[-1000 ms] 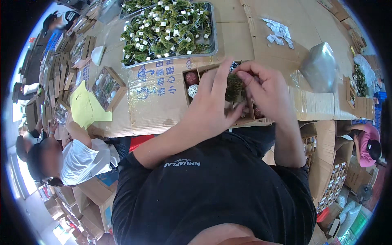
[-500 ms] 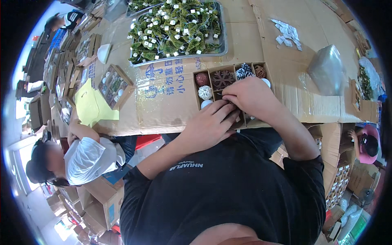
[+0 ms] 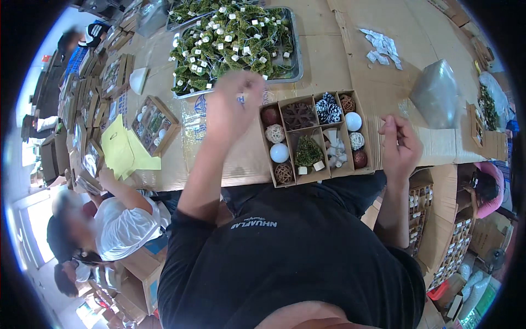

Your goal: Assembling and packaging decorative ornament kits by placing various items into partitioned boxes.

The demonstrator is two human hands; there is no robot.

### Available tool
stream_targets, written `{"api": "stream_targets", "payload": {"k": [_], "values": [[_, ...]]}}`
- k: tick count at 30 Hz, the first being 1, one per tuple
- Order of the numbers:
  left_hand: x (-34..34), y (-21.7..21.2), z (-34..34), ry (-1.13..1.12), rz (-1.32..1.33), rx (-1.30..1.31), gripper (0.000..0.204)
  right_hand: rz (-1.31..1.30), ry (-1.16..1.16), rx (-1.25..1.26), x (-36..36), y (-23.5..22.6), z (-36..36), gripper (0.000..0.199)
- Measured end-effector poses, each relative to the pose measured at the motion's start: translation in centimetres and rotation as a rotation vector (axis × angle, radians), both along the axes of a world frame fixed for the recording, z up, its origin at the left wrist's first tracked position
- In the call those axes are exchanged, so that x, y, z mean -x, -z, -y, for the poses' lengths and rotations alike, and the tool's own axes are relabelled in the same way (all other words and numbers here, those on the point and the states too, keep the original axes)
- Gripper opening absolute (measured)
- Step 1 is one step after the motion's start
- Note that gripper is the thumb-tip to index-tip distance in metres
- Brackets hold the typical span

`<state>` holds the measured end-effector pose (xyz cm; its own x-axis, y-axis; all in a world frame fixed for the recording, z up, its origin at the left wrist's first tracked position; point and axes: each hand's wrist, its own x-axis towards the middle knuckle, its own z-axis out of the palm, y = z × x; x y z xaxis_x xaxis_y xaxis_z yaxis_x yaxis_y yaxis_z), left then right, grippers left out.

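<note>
- Head view: the cardboard-covered tabletop (image 3: 329, 60) is carrying everything.
- The metal tray (image 3: 296, 55) of small green trees is sitting at the far edge.
- The compartmented gift box (image 3: 315, 138) of ornaments is lying near the front edge, between both hands.
- The left hand (image 3: 233, 107) is hovering just beside the tray, blurred, grip loosely spread and holding nothing.
- The right hand (image 3: 401, 148) is hanging right of the box, grip curled; whether it is pinching anything cannot be told.

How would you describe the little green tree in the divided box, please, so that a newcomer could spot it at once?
Start at the cardboard-covered table and find the compartmented cardboard box at its near edge, between the person's two raised hands. The small green tree stands in the box's middle compartment, beside one holding white pieces. It is the box's only green, cone-shaped item; its neighbours are balls, a pine cone and a brown snowflake.
</note>
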<state>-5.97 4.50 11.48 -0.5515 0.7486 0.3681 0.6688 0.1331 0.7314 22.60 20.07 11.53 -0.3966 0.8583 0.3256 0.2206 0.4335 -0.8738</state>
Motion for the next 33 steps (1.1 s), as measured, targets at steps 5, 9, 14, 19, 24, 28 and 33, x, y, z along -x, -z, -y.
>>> {"api": "stream_targets", "payload": {"k": [5,9,14,19,24,28,33], "values": [[9.1,7.2,-5.8,-0.295,0.063,0.462,0.038,0.031,-0.053,0.097,-1.1,1.4,0.0,0.014],[8.7,9.6,-8.5,-0.347,-0.114,0.513,0.035,0.186,0.06,-0.176,-1.7,0.1,-1.0,0.014],[8.1,4.7,-7.3,-0.262,-0.114,0.174,0.029,0.109,0.118,-0.078,-3.8,-0.9,-2.3,0.016],[6.9,-3.3,-7.6,-0.001,0.415,-0.204,0.024,-0.039,0.036,0.132,-3.5,-1.3,-2.4,0.018],[3.6,-6.5,-7.2,0.304,0.785,-0.335,0.024,-0.123,-0.197,0.161,-0.2,-3.3,-1.5,0.017],[0.0,-8.8,-4.8,0.503,0.66,-0.236,0.02,-0.136,-0.422,0.189,5.9,-6.9,0.9,0.022],[-4.0,-8.8,-3.2,0.558,0.231,-0.151,0.008,-0.008,-0.574,-0.048,8.1,-7.5,1.6,0.019]]}}
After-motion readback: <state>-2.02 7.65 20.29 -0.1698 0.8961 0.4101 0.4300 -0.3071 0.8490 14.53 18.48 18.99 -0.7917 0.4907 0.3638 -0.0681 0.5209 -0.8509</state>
